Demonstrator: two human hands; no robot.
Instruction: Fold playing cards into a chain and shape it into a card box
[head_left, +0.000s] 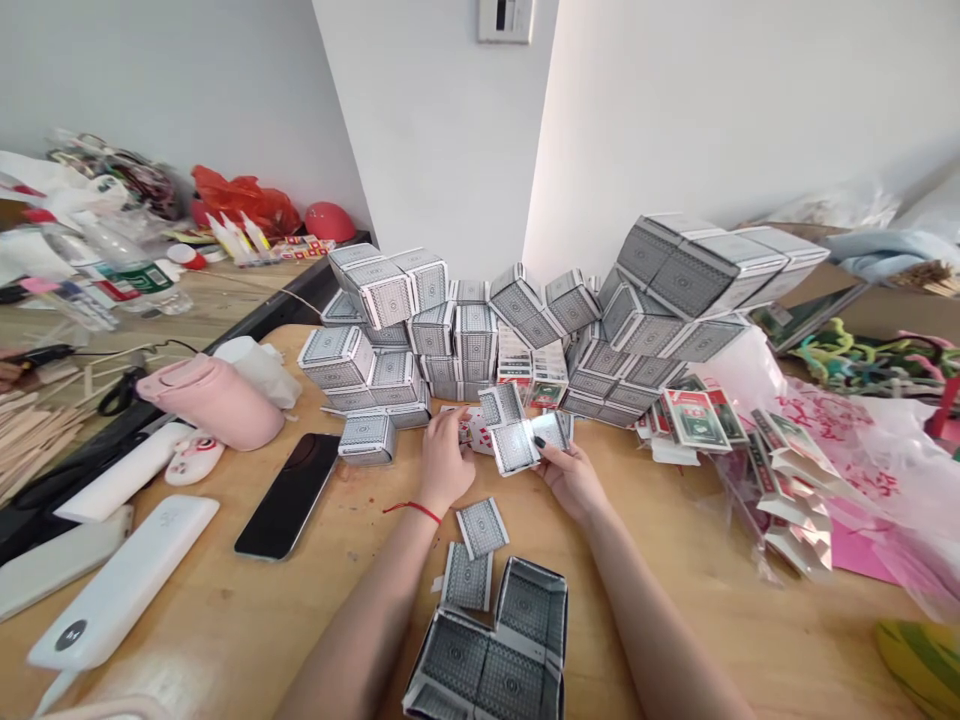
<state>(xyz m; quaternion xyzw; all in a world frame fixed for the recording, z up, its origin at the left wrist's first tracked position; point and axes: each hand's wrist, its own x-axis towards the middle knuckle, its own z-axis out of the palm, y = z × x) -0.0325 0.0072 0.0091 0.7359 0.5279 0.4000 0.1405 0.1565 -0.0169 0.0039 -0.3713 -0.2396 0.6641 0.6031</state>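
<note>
Near the middle of the table, my left hand (pixel 446 462) has its fingers closed on a face-up playing card (pixel 480 434) with red marks. Just to the right, my right hand (pixel 571 478) pinches a folded joint of playing cards (pixel 516 447), grey-patterned backs showing, with the thumb on top. Between my forearms lie loose bent cards (pixel 482 527). Closest to me stands an open box-like piece built of folded cards (pixel 517 640). Beyond my hands rise stacked card blocks (pixel 454 335), and a larger stack of card blocks (pixel 682 265) leans at the right.
Opened card boxes (pixel 697 418) and plastic wrap (pixel 847 430) lie to the right. A black phone (pixel 289 495), a white power bank (pixel 124 580) and a pink tumbler (pixel 214 400) are on the left. Plastic bottles (pixel 135 265) lie on a farther table; a wall stands behind the stacks.
</note>
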